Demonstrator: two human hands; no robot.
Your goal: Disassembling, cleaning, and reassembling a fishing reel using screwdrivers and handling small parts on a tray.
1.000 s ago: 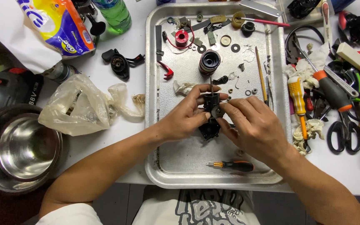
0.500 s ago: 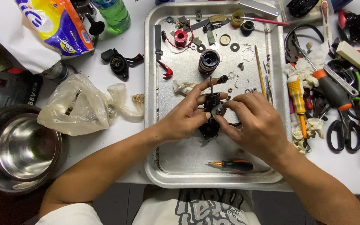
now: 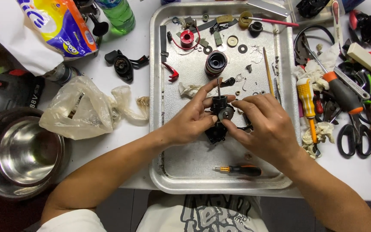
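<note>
Over the middle of the metal tray [image 3: 159, 129], both hands hold a small black reel body [image 3: 218, 116], the left hand [image 3: 190, 120] clenched on its near side and the right hand [image 3: 266, 126] pinching a grey round part [image 3: 226, 113] against it, above a small orange-tipped screwdriver [image 3: 239, 170].

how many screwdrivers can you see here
3. A small black one with an orange collar lies at the tray's near edge. A yellow-handled one and a black-and-orange-handled one lie in the tool pile right of the tray. More may be buried there.
</note>
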